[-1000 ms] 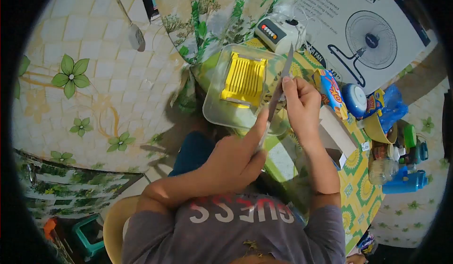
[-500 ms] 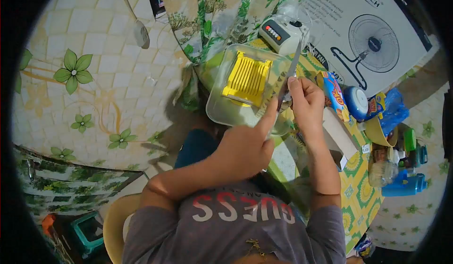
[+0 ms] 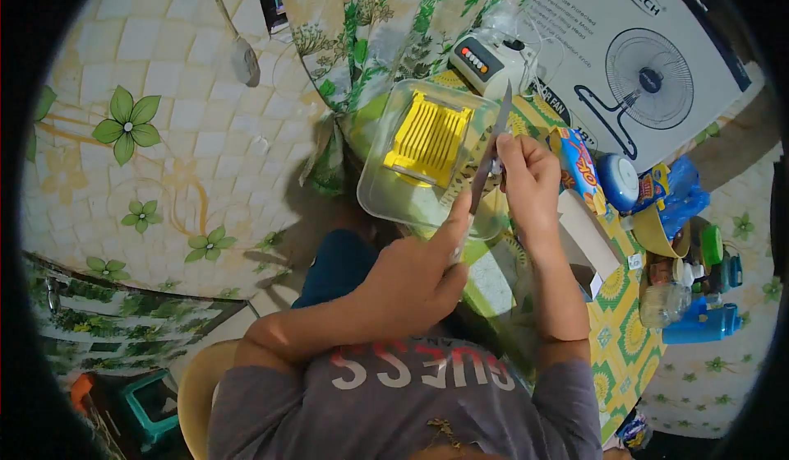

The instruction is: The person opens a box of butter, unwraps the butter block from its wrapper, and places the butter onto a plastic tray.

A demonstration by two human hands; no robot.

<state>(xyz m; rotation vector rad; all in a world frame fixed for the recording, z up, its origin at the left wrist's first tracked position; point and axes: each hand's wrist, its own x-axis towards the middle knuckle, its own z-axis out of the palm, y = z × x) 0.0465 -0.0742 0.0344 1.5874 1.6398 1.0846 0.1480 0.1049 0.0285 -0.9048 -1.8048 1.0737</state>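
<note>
My left hand (image 3: 417, 275) is closed around the handle end of a knife (image 3: 491, 152), index finger stretched along it. The long blade points away from me, over the right side of a clear plastic container (image 3: 374, 193). My right hand (image 3: 530, 172) is pinched close beside the blade, thumb toward it. Something small and pale shows at its fingers, too small to name. Inside the container lies a yellow slotted slicer (image 3: 431, 139) with parallel grooves; the container's right side is partly hidden by the knife and my hands.
Behind the container stands a white device with lit buttons (image 3: 493, 64). A large fan box (image 3: 625, 65) leans at the back. To the right are a snack packet (image 3: 578, 164), a blue jar (image 3: 618, 182), an opened carton (image 3: 588, 238), a yellow bowl (image 3: 662, 228) and several bottles.
My left hand and the knife have shifted slightly toward me and to the left. The blade has turned more of its flat side into view. My right hand stays pinched beside it.
</note>
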